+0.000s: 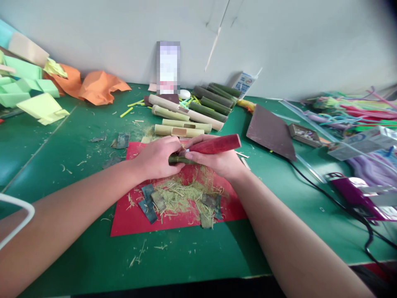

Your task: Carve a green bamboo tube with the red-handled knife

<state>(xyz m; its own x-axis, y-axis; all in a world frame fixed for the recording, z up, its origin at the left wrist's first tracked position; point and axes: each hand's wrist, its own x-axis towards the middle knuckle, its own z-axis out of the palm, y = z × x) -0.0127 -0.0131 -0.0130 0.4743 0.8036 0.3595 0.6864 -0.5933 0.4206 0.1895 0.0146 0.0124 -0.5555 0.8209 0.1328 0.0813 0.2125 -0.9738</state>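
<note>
The green bamboo tube (180, 159) is held low over a red sheet (122, 225), near its far edge, lying roughly crosswise with its dark open end toward the left. The person's left hand (159, 156) is wrapped around that end, the fingers curled close. The right hand (218, 162) grips a red-handled tool (217, 144), whose thick handle slants up to the right; the thumb lies along the tube. A small bit of metal shows between the hands, at the tube's upper side, but whether the tip touches the bamboo cannot be told, as fingers hide it.

Below the hands, pale shavings (182, 198) are heaped on the sheet, with dark flat strips (148, 212) on both sides of the heap. Just beyond the sheet, on the green counter (124, 265), lie pale bamboo pieces (200, 131), some with rectangular openings cut in them, and darker tubes (214, 108) behind. Orange paper (97, 86) lies crumpled at the far left; a dark board (271, 130) and a purple device (356, 192) are to the right.
</note>
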